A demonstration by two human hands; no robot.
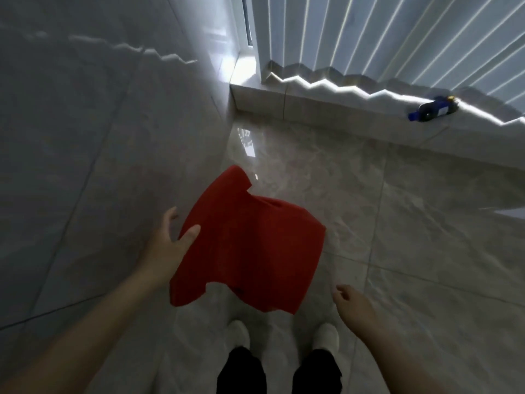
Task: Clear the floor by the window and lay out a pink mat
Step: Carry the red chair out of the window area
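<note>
Looking down from the head view, I saw the mat (250,245), which read red rather than pink in this light, hanging bent and uneven above the floor (369,223), just in front of the two white shoes (238,334). The left hand (167,245) held it at its left edge, thumb lying across the top face and the fingers reaching round behind the rim. The right hand (352,304) was apart from the mat, just beside its lower right corner, fingers loosely curled and holding nothing. The mat had notched, jigsaw-like edges, so I judged it to be a foam tile that would flop when gripped from one side only. As for progress, the floor by the window showed as bare glossy tile in the stretch I could see, so I judged the clearing mostly done; a blue bottle (431,112) lay on its side on the raised ledge (312,100) under the blinds (369,38), not on the floor itself. The laying out was not yet done: the mat was not flat and not down. What was left, I judged, was to lower it and set it flat on the tile near the ledge.
</note>
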